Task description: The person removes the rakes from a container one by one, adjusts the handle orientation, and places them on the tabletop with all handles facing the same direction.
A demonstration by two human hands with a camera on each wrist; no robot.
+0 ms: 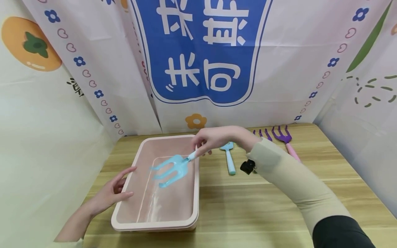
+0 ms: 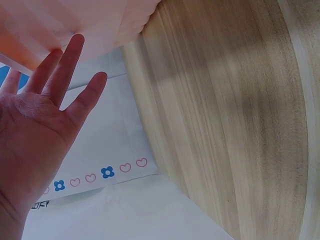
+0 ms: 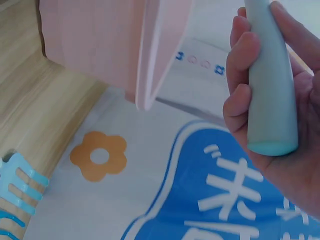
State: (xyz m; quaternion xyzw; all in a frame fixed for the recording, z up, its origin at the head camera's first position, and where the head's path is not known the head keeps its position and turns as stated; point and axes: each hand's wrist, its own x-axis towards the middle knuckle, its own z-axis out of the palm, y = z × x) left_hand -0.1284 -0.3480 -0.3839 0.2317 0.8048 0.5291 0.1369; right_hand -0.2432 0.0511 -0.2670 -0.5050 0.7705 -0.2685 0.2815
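A light blue garden hand fork [image 1: 176, 167] hangs over the pink plastic bin [image 1: 156, 225], its three tines pointing left. My right hand [image 1: 211, 139] grips its handle [image 3: 272, 95], fingers curled round it in the right wrist view. On the bin's left side rests my left hand [image 1: 108, 193], with the fingers spread along the rim. The left wrist view shows that hand [image 2: 45, 110] with fairly straight fingers against the bin's outer wall [image 2: 95, 25]. Inside the bin I see only its bare floor and walls beneath the fork.
Right of the bin, a light blue tool [image 1: 229, 160] lies on the wooden table [image 1: 242, 213]. A purple fork with a pink handle [image 1: 286, 141] and more purple tines [image 1: 263, 133] lie farther right, partly behind my right arm. A printed cloth [image 1: 285, 69] hangs behind the table.
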